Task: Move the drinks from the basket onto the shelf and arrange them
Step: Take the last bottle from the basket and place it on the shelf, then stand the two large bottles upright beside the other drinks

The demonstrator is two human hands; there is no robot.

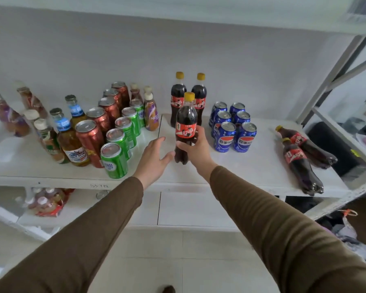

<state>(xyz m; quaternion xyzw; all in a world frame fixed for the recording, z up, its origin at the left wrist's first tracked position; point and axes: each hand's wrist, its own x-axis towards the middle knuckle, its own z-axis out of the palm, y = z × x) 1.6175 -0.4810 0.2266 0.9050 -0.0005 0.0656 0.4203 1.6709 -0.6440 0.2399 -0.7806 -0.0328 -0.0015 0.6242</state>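
My right hand (195, 148) grips an upright cola bottle (186, 121) with a yellow cap and red label, standing on the white shelf (230, 166) in front of two more upright cola bottles (179, 98). My left hand (154, 156) is open just left of the held bottle, fingers spread, thumb near its base. Two cola bottles (300, 157) lie on their sides at the shelf's right end. Blue cola cans (234, 127) stand in two rows right of the held bottle. The basket is out of view.
Green cans (119, 144), red cans (97, 127), tea bottles (69, 136) and coffee bottles (151, 113) crowd the shelf's left half. A lower shelf holds a red pack of small bottles (48, 203). A slanted metal frame (334, 75) stands at the right.
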